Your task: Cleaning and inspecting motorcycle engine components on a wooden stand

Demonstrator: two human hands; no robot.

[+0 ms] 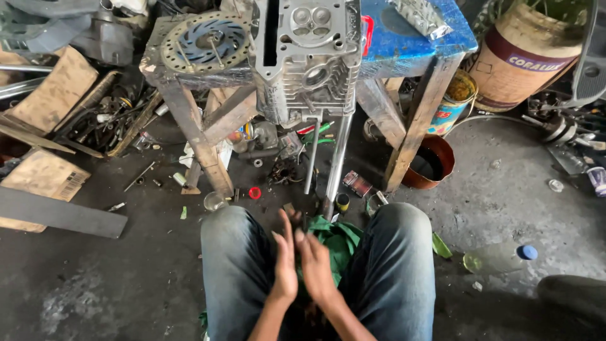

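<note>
Between the knees, the left hand (285, 262) and the right hand (317, 268) are pressed palm to palm, fingers straight and pointing away from the body; nothing shows gripped between them, though what lies inside the palms cannot be told. Just beyond and under them a green cloth (338, 240) lies bunched between the thighs of the blue jeans (404, 265).

Farther out, a grey metal engine head (309, 57) sits on a rough wooden stool (196, 126), with long steel rods (338, 158) running down from it to the floor near the cloth. A perforated brake disc (205, 41) lies flat on the stool top to its left. To the right stands a blue-topped bench (435, 38), and a rusty tin (432, 163) rests by its leg.

The floor (505, 189) is dark, oil-stained concrete strewn with small parts: a red ring (254, 192), a blue cap (528, 252) at near right. Cardboard sheets (44, 177) and a tangle of scrap lie at the left; a brown drum (527, 53) stands at far right.
</note>
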